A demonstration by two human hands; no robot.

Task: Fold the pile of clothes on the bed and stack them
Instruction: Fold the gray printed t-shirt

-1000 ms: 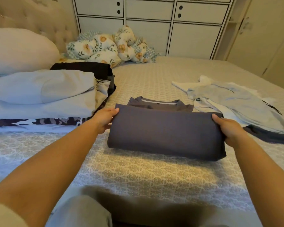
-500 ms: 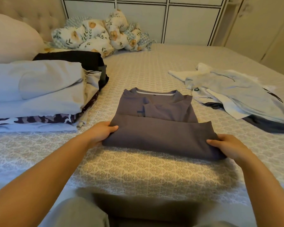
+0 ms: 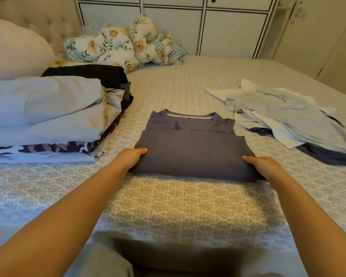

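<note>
A grey t-shirt (image 3: 192, 148) lies in the middle of the bed, its lower half folded up over the upper half, collar at the far end. My left hand (image 3: 131, 157) grips the folded edge at its near left corner, thumb on top. At the near right corner my right hand (image 3: 263, 165) holds the fold the same way. A stack of folded clothes (image 3: 48, 114) sits to the left, light grey on top with a camouflage piece lower down. An unfolded pile of pale blue and white clothes (image 3: 284, 114) lies to the right.
The patterned bedspread (image 3: 178, 206) covers the bed. A large pillow (image 3: 14, 48) and a floral bundle of bedding (image 3: 120, 43) lie at the headboard end. White cabinet doors (image 3: 188, 23) stand behind the bed. My knees show at the bottom edge.
Both hands have drawn the folded lower half back toward me, uncovering more of the collar end. The fold now lies flat and the hands stay at its near corners.
</note>
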